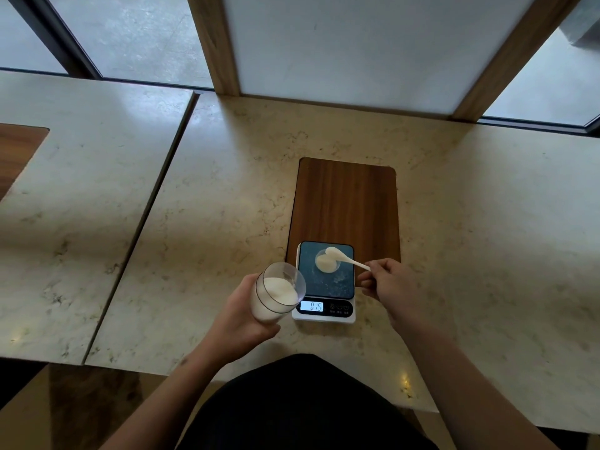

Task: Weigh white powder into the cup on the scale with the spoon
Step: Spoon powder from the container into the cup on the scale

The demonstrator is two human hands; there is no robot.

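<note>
Tipping the white plastic spoon (344, 258) over the small clear cup (327, 263) is the step in hand, and it looks best done in small taps, not one dump. The right hand (394, 289) pinches the far end of the spoon's handle between thumb and fingertips, with the bowl reaching out ahead and to its left, above the cup's far rim; whether bowl and rim touch I cannot tell. That cup sits on the dark platform of the digital scale (325, 280), just left of the right hand, and already holds a layer of white powder (324, 264). The left hand (250, 315) is wrapped around a clear supply cup (277, 292), tilted with its mouth toward the scale and about half full of powder, held just left of the scale's near corner. The lit display (312, 306) lies between the two hands and seems to read 015, though the digits are small. I would roll the handle gently between the fingers so powder slides off gradually, keep the spoon from leaning on the cup so the reading stays honest, and pause to let the number settle. A scatter of what may be spilled powder marks the platform beside the cup, so keeping the bowl centred over the opening matters.
</note>
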